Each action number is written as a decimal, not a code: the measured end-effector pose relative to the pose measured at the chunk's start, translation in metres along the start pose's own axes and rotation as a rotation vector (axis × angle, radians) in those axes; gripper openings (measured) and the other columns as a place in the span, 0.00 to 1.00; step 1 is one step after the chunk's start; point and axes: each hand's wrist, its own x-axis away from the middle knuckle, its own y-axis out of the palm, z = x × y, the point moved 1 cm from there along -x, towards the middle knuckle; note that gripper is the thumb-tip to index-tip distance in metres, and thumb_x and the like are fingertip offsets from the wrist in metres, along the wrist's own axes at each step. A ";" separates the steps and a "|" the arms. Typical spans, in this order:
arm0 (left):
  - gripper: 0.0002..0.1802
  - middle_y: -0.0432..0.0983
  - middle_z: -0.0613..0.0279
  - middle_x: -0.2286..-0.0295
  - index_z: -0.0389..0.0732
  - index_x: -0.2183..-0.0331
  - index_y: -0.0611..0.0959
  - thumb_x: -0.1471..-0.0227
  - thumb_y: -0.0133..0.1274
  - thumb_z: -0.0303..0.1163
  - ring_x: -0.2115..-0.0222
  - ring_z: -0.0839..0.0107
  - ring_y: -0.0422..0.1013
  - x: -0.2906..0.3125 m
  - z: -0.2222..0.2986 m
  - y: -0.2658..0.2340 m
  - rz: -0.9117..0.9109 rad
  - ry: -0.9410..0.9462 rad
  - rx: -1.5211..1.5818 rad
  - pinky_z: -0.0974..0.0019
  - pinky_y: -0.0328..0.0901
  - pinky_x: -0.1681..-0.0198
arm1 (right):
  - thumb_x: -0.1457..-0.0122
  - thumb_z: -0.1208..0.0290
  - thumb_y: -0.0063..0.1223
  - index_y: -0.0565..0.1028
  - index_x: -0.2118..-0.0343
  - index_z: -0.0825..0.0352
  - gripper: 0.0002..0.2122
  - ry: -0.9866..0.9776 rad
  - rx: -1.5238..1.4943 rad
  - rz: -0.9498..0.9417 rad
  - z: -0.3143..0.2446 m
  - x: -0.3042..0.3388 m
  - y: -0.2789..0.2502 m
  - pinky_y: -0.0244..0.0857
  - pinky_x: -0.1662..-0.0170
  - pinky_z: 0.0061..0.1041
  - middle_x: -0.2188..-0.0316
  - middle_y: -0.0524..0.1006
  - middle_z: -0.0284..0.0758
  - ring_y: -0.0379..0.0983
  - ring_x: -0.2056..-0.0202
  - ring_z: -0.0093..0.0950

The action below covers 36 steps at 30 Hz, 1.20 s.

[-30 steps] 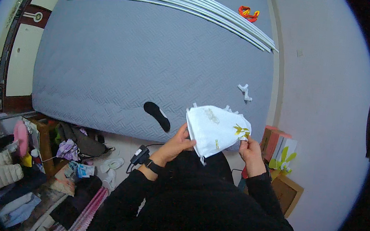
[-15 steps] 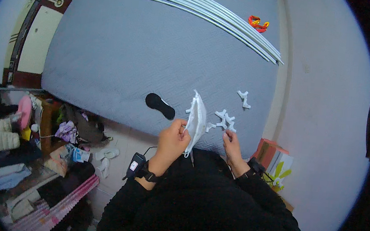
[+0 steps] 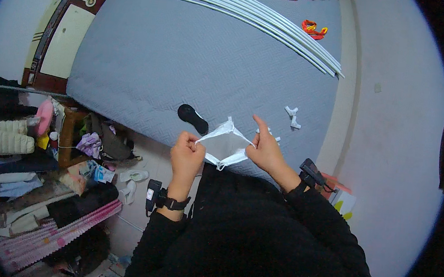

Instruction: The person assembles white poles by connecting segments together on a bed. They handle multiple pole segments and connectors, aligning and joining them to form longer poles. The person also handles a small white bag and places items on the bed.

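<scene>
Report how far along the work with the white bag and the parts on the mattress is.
Done: white poles and connectors lie out on the grey mattress. In hand: left hand and right hand hold the white bag open. Left: poles and connectors lie unjoined.

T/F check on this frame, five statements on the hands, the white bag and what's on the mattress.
1. Both hands, left hand and right hand, hold the white bag. True.
2. The bag lies flat on the grey mattress. False: it is held up, opened between the hands.
3. A black oval object lies on the mattress. True.
4. The white rods are on the floor. False: on the mattress.
5. Both wrists are bare. False: each carries a black strapped device.
</scene>
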 end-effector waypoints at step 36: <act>0.07 0.65 0.68 0.87 0.37 0.68 0.74 0.53 0.55 0.23 0.85 0.82 0.60 -0.019 -0.092 0.132 -0.439 -0.200 0.006 0.74 0.56 0.81 | 0.56 0.83 0.51 0.68 0.52 0.61 0.24 0.125 0.404 0.106 0.337 -0.096 0.053 0.64 0.51 0.38 0.52 0.69 0.36 0.66 0.55 0.49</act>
